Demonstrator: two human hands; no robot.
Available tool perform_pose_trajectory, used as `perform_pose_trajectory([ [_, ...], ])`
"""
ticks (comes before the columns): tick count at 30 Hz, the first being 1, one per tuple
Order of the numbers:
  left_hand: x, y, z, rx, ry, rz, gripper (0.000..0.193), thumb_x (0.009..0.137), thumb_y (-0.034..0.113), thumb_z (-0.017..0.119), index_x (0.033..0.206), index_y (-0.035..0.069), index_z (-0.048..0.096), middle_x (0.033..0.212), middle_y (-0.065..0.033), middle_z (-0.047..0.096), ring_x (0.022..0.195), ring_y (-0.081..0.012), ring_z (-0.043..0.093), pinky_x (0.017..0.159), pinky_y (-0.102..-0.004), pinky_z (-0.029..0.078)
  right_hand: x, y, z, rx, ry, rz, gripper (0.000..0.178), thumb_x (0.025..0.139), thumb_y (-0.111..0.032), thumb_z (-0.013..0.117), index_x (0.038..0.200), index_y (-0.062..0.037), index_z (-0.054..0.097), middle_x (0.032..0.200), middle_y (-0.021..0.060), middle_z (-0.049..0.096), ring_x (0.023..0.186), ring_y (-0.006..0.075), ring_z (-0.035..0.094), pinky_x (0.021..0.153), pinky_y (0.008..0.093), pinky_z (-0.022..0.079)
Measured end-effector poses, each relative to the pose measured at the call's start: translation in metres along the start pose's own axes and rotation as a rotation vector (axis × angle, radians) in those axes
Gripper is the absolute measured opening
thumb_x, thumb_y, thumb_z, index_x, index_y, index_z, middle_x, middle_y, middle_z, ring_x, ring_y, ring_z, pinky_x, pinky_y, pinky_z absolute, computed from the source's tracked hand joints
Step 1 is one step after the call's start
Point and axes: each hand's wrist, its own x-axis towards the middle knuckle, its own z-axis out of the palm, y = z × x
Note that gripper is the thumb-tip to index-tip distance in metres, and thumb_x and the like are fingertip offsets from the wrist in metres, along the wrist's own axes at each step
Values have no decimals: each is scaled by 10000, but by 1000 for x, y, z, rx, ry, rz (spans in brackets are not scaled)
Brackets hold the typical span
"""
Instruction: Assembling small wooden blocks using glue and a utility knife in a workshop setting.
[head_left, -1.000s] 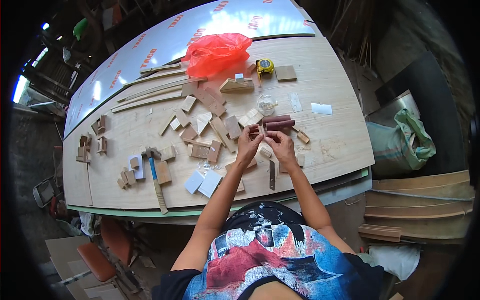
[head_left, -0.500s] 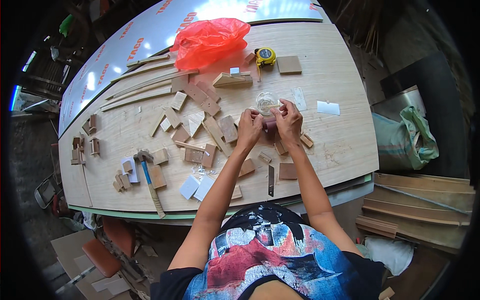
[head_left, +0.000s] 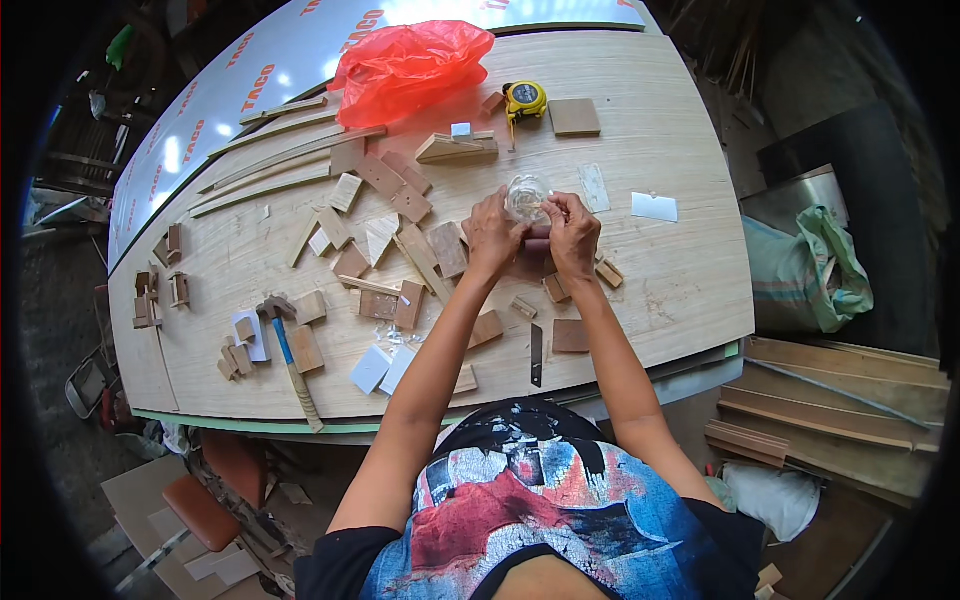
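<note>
My left hand [head_left: 493,237] and my right hand [head_left: 572,232] meet over the middle of the wooden tabletop [head_left: 660,270]. Between their fingertips they hold a small clear plastic bag or wrap [head_left: 527,197], bunched up and see-through. A dark wood piece [head_left: 536,262] lies partly hidden under both hands. Small wood offcuts [head_left: 421,255] are scattered just left of my left hand, and two short blocks [head_left: 607,272] sit right of my right wrist.
A red plastic bag [head_left: 408,62] and a yellow tape measure [head_left: 525,99] lie at the far side. A hammer [head_left: 288,360] rests near the front left edge, a dark blade-like strip [head_left: 536,355] near the front. A sack [head_left: 810,270] stands right of the table.
Both hands have left the dark wood pieces near the middle and moved farther up the table, and now pinch the clear plastic bag together.
</note>
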Motion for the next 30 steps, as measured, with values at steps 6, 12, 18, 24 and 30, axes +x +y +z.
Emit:
perform_pose_trajectory([
  [6, 4, 6, -3, -227, 23, 211, 597, 620, 180, 696, 1152, 103, 434, 1059, -135, 509, 1020, -307, 451, 825, -388, 357, 3, -14, -13, 43, 34, 67, 103, 768, -87, 598, 821, -9, 556, 659, 72, 599, 563, 154, 567, 522, 252, 457],
  [12, -14, 19, -15, -652, -49, 159, 674, 641, 48, 678, 1219, 99, 335, 1101, -130, 478, 1085, -283, 426, 903, -388, 366, -11, -35, -29, 243, 6, 166, 96, 790, -68, 575, 845, 3, 543, 679, 58, 598, 557, 107, 580, 513, 221, 482],
  [18, -39, 37, -39, -1680, -101, -173, 669, 764, 128, 619, 1279, 124, 192, 1139, -78, 463, 1026, -199, 478, 811, -307, 460, -33, -74, -51, 304, 1, 147, 112, 772, -63, 602, 837, 16, 555, 694, 49, 597, 572, 76, 560, 519, 210, 477],
  [24, -58, 42, -44, -1998, -92, -327, 468, 812, 351, 530, 1125, 37, 381, 1114, -107, 490, 1018, -230, 495, 840, -338, 436, -64, -92, -49, 300, -52, -12, 98, 748, -39, 627, 795, 12, 558, 702, 47, 590, 597, 70, 550, 536, 200, 453],
  [30, -68, 53, -58, -2038, -103, -381, 544, 822, 457, 454, 1142, 26, 372, 1081, -147, 507, 982, -286, 510, 855, -424, 414, -83, -113, -61, 130, -104, -58, 97, 688, -15, 609, 734, -4, 524, 656, 111, 559, 528, 217, 544, 521, 310, 438],
])
